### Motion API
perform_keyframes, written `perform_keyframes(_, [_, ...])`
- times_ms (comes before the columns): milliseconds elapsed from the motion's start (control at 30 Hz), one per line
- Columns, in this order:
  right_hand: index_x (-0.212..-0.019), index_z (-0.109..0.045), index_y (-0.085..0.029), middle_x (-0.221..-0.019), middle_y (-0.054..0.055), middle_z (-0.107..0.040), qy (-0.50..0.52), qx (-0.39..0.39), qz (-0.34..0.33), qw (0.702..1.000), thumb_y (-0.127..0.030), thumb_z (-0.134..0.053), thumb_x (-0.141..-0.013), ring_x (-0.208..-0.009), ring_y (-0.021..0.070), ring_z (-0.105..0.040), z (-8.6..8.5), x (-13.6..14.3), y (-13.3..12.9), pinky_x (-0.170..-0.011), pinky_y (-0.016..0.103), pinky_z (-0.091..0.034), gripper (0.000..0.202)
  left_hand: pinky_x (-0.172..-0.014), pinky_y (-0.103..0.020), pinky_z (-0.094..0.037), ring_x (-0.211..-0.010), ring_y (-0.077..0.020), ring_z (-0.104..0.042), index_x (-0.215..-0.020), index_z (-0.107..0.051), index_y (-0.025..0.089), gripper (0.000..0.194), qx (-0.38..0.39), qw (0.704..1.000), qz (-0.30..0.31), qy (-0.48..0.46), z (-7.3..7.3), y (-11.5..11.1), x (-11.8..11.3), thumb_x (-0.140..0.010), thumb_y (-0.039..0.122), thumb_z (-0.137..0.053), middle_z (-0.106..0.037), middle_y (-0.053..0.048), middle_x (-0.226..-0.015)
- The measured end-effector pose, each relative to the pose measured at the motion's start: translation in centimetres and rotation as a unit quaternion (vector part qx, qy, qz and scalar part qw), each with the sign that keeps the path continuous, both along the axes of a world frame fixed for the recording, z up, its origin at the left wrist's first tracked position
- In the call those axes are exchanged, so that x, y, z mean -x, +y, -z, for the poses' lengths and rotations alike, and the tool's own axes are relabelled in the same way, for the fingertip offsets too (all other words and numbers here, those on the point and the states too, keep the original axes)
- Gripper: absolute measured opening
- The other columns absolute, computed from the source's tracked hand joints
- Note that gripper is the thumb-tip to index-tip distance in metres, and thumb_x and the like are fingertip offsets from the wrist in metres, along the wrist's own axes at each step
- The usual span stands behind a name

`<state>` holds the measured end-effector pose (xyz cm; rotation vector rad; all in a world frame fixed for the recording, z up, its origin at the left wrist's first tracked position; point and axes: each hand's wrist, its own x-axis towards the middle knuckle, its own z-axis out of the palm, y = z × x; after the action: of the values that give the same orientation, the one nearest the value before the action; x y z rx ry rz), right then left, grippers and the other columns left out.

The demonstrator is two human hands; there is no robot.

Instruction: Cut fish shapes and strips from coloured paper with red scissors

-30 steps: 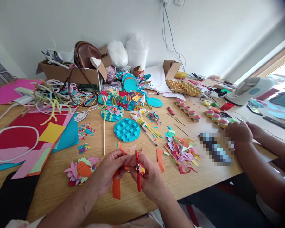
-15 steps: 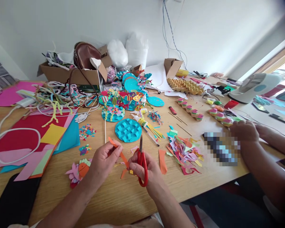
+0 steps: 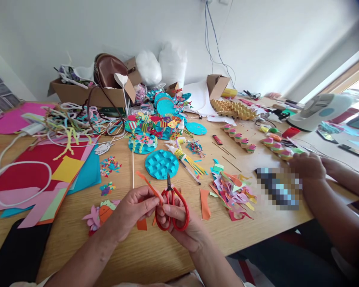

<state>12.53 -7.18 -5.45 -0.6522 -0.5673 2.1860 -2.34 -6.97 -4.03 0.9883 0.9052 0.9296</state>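
Pinched in my left hand (image 3: 137, 207) is a narrow strip of orange paper (image 3: 149, 183), its free end pointing up and away. My right hand (image 3: 184, 233) is closed around red-handled scissors (image 3: 185, 207), whose dark blades point away, and its thumb and fingers meet the strip's near end. The hands nearly touch. Orange paper pieces (image 3: 141, 224) lie on the table beneath them. Just beyond the blades sits a round turquoise woven-paper disc (image 3: 161, 164). Paper fish cut-outs (image 3: 105, 214) lie left of my left wrist, partly covered by it.
Coloured paper scraps (image 3: 231, 189) and an orange rectangle (image 3: 205, 204) lie to the right. Glue bottles (image 3: 176, 151) and a pen (image 3: 191, 172) lie beyond. Stacked coloured sheets (image 3: 42, 159) cover the left. Another person's hand (image 3: 308, 166) works near painted egg-carton strips (image 3: 277, 149).
My hands have come together, with the strip's near end drawn toward me. The scissors have shifted left and turned, showing both handle loops. An orange piece now shows below my left hand.
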Motion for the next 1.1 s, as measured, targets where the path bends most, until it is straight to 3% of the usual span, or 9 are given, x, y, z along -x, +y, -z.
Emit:
perform_keyframes(133, [-0.074,-0.053,-0.014,-0.063,0.000,-0.058,-0.086,-0.057,0.057,0.993,-0.032,-0.071,-0.066,-0.053,0.0079,-0.052,0.2,0.0,0.0,-0.047,0.017,-0.034,0.026,-0.043,-0.017,-0.025,-0.043,-0.0053,-0.032,-0.064,-0.056,0.016,0.016,0.014,0.997,-0.067,0.035,-0.1,0.2,-0.4,-0.073,0.030,-0.059,-0.043,0.007,-0.045])
perform_keyframes(233, [-0.075,-0.053,-0.016,-0.069,-0.001,-0.058,-0.168,-0.124,0.117,0.971,-0.027,-0.073,-0.062,-0.060,0.0090,-0.052,0.2,-0.2,-0.1,-0.053,0.019,-0.036,0.027,-0.041,-0.017,-0.021,-0.041,-0.0054,-0.028,-0.062,-0.054,0.017,0.018,0.019,0.992,-0.099,0.074,-0.2,0.3,-0.7,-0.072,0.031,-0.059,-0.038,0.009,-0.042])
perform_keyframes(433, [-0.070,-0.049,-0.019,-0.063,-0.004,-0.054,-0.235,-0.146,0.134,0.952,-0.030,-0.073,-0.058,-0.056,0.0096,-0.046,0.2,0.1,0.0,-0.053,0.021,-0.035,0.029,-0.041,-0.019,-0.021,-0.042,-0.0067,-0.030,-0.063,-0.051,0.018,0.018,0.004,0.990,-0.087,0.109,-0.2,0.1,-1.2,-0.073,0.032,-0.055,-0.039,0.008,-0.047])
perform_keyframes(567, [-0.069,-0.046,-0.019,-0.062,-0.003,-0.051,-0.265,-0.158,0.147,0.940,-0.035,-0.071,-0.058,-0.055,0.0103,-0.045,0.3,0.4,0.3,-0.053,0.022,-0.035,0.032,-0.042,-0.019,-0.024,-0.045,-0.0074,-0.032,-0.064,-0.050,0.018,0.015,-0.037,0.989,-0.043,0.135,0.0,-0.1,-1.2,-0.075,0.029,-0.053,-0.039,0.008,-0.048])
perform_keyframes(700, [-0.069,-0.044,-0.019,-0.062,-0.004,-0.048,-0.306,-0.206,0.124,0.921,-0.038,-0.068,-0.062,-0.055,0.0098,-0.042,0.2,0.1,0.3,-0.051,0.021,-0.033,0.031,-0.044,-0.019,-0.027,-0.047,-0.0080,-0.034,-0.061,-0.050,0.018,0.014,-0.063,0.984,-0.041,0.162,0.1,0.0,-1.0,-0.074,0.025,-0.053,-0.040,0.007,-0.050])
perform_keyframes(900, [-0.062,-0.040,-0.018,-0.057,-0.004,-0.040,-0.476,-0.308,0.003,0.824,-0.036,-0.046,-0.080,-0.054,0.0095,-0.036,0.1,-1.6,-1.2,-0.048,0.022,-0.027,0.026,-0.040,-0.017,-0.022,-0.042,-0.0069,-0.032,-0.065,-0.049,0.018,0.016,-0.008,0.986,-0.086,0.144,-0.3,0.2,-0.6,-0.075,0.030,-0.052,-0.041,0.008,-0.046])
perform_keyframes(1100, [-0.060,-0.035,-0.019,-0.054,-0.006,-0.032,-0.518,-0.343,-0.035,0.783,-0.026,-0.046,-0.079,-0.051,0.0079,-0.029,-0.5,-2.0,-2.1,-0.045,0.021,-0.022,0.023,-0.040,-0.016,-0.021,-0.041,-0.0063,-0.035,-0.069,-0.051,0.018,0.016,0.020,0.989,-0.098,0.105,-0.1,0.1,-0.6,-0.075,0.032,-0.054,-0.048,0.007,-0.046])
